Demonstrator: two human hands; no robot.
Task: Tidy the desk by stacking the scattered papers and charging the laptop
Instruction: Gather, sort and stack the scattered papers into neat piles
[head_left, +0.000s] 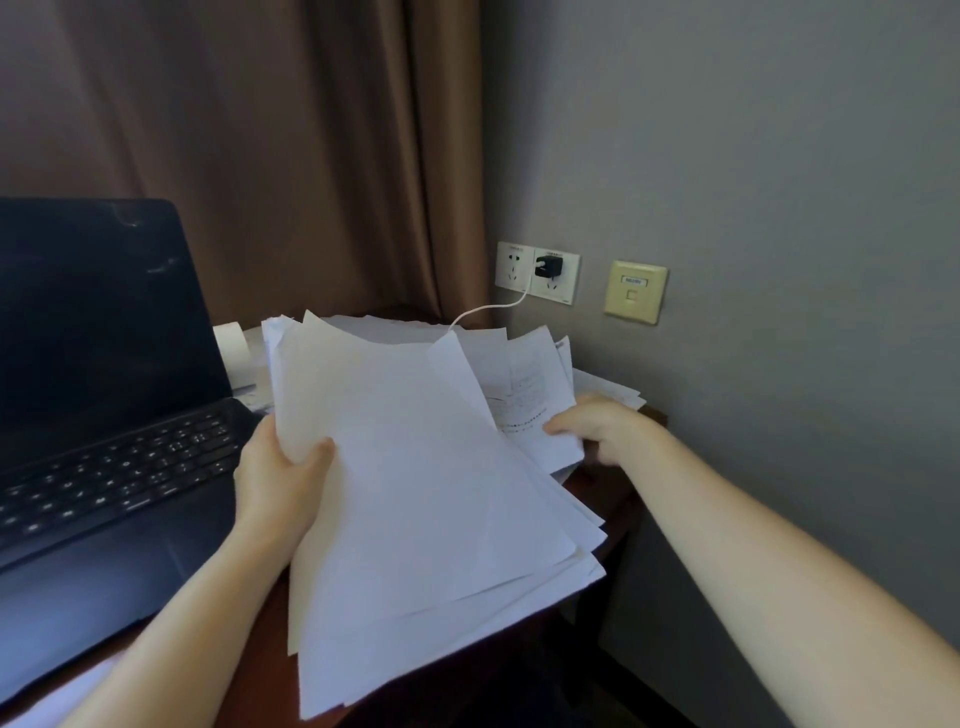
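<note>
You're mid paper-stacking: left hand (280, 467) clamps the bundle (415, 493) above the desk (618, 499) beside the laptop (104, 415), right hand (592, 423) on a loose printed sheet (524, 395), grip unclear; next, slide it onto the bundle.

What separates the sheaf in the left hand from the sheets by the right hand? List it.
The sheaf is lifted and tilted, gripped by the left hand; the loose sheets lie on the desk, pinched by the right hand. The sheaf's top face looks blank; the loose sheets show print. Both are white paper.
</note>
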